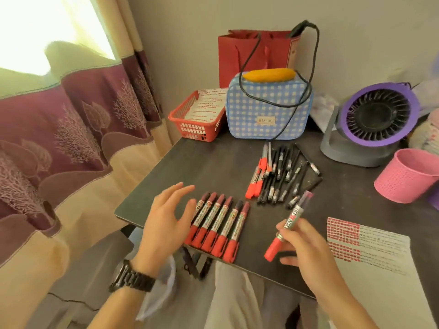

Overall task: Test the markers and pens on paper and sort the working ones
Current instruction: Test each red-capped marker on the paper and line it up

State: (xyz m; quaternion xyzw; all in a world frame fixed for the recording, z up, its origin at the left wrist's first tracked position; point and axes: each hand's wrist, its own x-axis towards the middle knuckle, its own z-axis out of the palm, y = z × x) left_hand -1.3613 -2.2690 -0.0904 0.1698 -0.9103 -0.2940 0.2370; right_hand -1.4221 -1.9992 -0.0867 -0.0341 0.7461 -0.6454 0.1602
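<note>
We note the right hand (308, 248) pinching one red-capped marker (290, 222) mid-barrel between curled fingers (306, 230) and thumb. The cap projects below the fingers and the dark end rises above them. The left hand (161, 224) is open, fingers (177, 193) spread, holding nothing. A row of red markers (221, 224) lies on the table (213, 162) just right of those fingers. Beyond the right fingers lies the pen pile (282, 176), and to their right the marked paper (373, 252).

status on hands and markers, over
Left hand open by the red marker row. Right hand holds one marker. Nothing between it and the paper.
</note>
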